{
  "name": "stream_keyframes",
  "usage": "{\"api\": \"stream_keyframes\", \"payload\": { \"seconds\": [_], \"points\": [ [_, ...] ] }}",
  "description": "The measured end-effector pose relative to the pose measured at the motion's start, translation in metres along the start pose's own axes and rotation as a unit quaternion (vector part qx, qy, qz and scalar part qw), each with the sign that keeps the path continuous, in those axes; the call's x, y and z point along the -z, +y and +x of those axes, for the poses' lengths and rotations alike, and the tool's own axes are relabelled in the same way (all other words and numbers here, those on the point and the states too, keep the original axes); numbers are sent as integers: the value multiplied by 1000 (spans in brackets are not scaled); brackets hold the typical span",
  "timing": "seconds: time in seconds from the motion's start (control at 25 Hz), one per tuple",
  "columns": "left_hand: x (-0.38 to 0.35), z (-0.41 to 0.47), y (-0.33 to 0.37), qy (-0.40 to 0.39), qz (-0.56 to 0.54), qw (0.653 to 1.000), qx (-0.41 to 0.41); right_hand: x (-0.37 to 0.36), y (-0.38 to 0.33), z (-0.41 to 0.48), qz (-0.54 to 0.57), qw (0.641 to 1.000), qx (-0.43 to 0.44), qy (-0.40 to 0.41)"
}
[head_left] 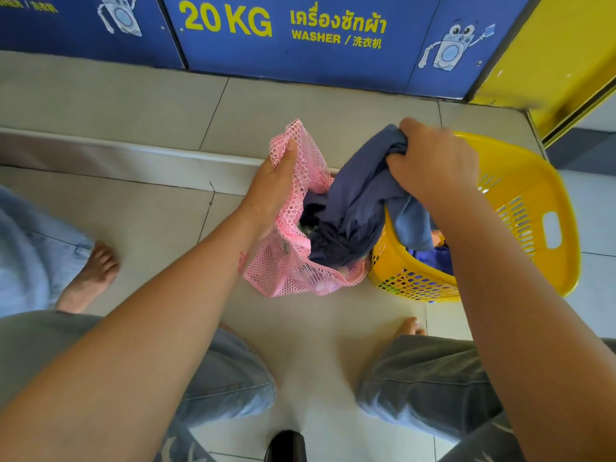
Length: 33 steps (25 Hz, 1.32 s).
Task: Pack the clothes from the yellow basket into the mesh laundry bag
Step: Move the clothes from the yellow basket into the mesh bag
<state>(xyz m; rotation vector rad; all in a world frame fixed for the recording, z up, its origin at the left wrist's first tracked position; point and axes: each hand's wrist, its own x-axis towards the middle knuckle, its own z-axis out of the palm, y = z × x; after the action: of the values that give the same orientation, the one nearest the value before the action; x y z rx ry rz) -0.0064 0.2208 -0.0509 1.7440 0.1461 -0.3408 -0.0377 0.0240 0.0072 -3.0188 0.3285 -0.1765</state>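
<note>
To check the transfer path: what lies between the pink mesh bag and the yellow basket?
Head view: a blue garment, gripped by the right hand, spans from the yellow basket into the mouth of the pink mesh bag.

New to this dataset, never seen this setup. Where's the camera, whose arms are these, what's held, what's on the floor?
There is one picture, taken by a wide-angle camera worn on a person's head, looking down. There is no robot; both arms belong to the wearer. The left hand grips the rim of the pink mesh laundry bag, holding its mouth up. The right hand grips a blue garment that hangs down into the bag's opening. The yellow basket stands on the tiled floor to the right of the bag, with more clothes inside. The blue panels behind are washer fronts.
</note>
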Motion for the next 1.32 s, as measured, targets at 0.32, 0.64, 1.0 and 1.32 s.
{"api": "stream_keyframes", "payload": {
  "seconds": [0.32,0.64,1.0,1.32],
  "points": [
    [3,0,-1,1,-40,999,-6,-25,-57,5,193,976,82,-56],
    [7,-10,2,15,24,1000,-1,-59,-19,-12,177,980,85,-24],
    [1,-10,-1,12,14,1000,6,-77,-16,-19,-252,947,141,-142],
    [6,-8,-2,24,27,999,16,-57,-17,-10,114,989,45,85]
  ]
}}
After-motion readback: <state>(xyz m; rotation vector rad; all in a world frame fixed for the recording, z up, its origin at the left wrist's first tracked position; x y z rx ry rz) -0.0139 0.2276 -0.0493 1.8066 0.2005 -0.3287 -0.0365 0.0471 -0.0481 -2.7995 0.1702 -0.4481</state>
